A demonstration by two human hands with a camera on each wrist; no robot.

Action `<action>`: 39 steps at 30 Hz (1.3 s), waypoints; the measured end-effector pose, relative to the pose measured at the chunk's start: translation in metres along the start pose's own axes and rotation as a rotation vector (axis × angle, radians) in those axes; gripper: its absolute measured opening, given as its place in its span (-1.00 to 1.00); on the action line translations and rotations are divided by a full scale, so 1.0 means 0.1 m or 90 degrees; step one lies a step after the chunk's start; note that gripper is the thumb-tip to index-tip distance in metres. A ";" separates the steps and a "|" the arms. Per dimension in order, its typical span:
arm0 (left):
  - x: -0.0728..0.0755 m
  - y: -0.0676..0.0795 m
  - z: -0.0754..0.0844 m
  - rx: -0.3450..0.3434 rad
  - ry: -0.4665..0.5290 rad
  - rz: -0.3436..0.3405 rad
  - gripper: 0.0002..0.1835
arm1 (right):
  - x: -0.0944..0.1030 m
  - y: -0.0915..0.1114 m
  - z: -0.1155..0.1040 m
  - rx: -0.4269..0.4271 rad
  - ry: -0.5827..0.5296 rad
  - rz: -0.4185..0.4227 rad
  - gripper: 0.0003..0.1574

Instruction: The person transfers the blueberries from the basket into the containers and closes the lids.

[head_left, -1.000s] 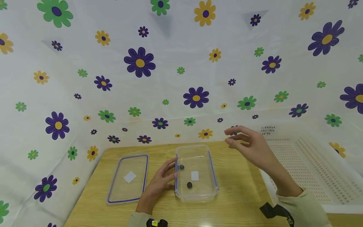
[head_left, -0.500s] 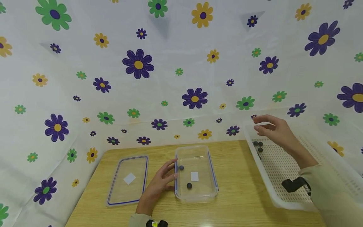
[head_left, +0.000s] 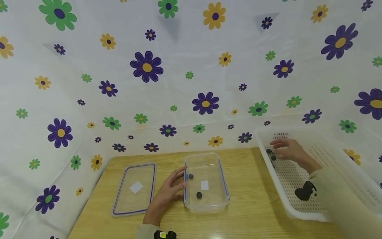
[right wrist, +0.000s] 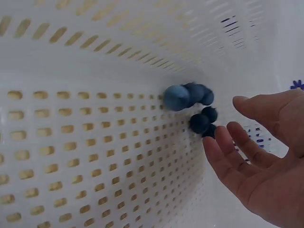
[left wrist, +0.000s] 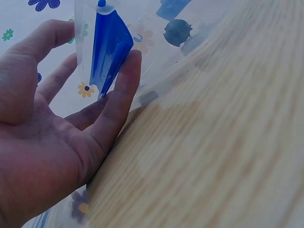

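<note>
My left hand (head_left: 167,192) rests its fingertips against the left side of a clear plastic box (head_left: 209,204) with blue edging. In the left wrist view, a blue clip flap (left wrist: 111,47) on the box hangs between the fingers. Two dark round blueberries, one near the front (head_left: 199,195) and one by the left wall (head_left: 191,176), lie in the box. My right hand (head_left: 288,151) reaches into a white perforated basket (head_left: 279,191). Its thumb and fingers stand apart, holding nothing, close to several blueberries (right wrist: 199,123) gathered at the basket's end.
A clear lid (head_left: 120,199) with a blue seal lies on the wooden table (head_left: 247,205), left of the box. A flowered curtain (head_left: 176,86) hangs behind and to the sides. The basket's raised rim stands right of the box.
My right hand has moved right from near the box to over the basket, then down into it towards the blueberries. My left hand stays at the box.
</note>
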State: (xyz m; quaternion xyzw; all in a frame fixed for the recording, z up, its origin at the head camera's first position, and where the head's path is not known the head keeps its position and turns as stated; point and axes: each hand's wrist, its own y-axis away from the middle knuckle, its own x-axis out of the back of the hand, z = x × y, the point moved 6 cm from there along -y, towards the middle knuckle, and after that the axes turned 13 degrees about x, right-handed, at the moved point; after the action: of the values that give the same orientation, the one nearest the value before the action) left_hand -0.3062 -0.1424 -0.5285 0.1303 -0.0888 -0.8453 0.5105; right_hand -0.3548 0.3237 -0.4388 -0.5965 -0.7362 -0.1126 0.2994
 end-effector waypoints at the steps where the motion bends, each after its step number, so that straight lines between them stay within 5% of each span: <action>1: 0.00 0.00 0.01 -0.002 -0.002 -0.002 -0.28 | -0.01 0.01 0.06 -0.020 -0.004 -0.004 -0.42; 6: -0.01 -0.01 0.01 0.002 -0.001 -0.002 -0.27 | -0.07 0.05 0.23 -0.073 0.012 -0.034 -0.46; 20: 0.00 -0.01 -0.03 0.014 0.006 0.001 -0.28 | -0.15 0.02 0.40 -0.081 0.099 -0.050 -0.62; 24: 0.02 -0.01 -0.02 0.010 0.005 0.004 -0.28 | -0.13 0.00 0.32 -0.063 0.103 -0.050 -0.68; 31: 0.03 -0.01 0.01 0.001 -0.002 0.002 -0.28 | -0.07 0.00 -0.01 -0.026 0.010 -0.026 -0.65; 39: 0.02 -0.01 0.00 0.012 0.001 0.004 -0.29 | 0.00 0.09 -0.52 0.063 0.042 0.060 -0.53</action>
State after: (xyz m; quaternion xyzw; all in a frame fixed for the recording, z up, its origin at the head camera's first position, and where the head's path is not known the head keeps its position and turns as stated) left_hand -0.3082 -0.1439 -0.5295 0.1353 -0.0970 -0.8427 0.5119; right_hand -0.3307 0.2988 -0.3991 -0.6110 -0.7017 -0.0815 0.3572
